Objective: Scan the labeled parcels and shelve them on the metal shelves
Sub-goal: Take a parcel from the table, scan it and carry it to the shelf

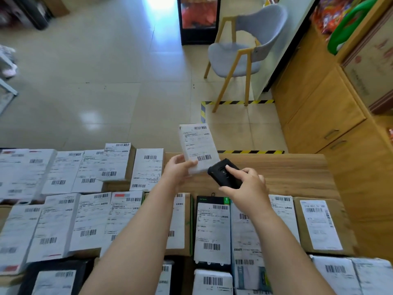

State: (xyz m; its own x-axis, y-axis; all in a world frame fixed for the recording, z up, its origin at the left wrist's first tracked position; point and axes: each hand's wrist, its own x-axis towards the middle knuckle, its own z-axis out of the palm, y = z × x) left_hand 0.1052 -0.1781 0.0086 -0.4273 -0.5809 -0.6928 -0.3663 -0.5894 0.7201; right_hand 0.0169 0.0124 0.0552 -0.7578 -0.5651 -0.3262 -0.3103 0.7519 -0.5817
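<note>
The left hand (177,170) grips a white parcel (198,146), raised above the wooden surface (297,173) (label print too blurred to read). At its 4 o'clock, the right hand (247,185) holds a black scanner (223,173), fingers (232,170) curled round it.

Above the wooden surface (287,173), the left hand (177,171) grips a white labeled parcel (197,149) by its lower edge, tilted up with the barcode label facing the camera. Just right of the parcel, the right hand (247,186) holds a black scanner (223,174), index finger resting on its top, its front end touching the parcel's lower corner. Rows of labeled parcels (89,220) lie flat nearer the camera than the held parcel and to its left. Beyond it stands a grey chair (240,54) on the tiled floor (95,81).
</note>
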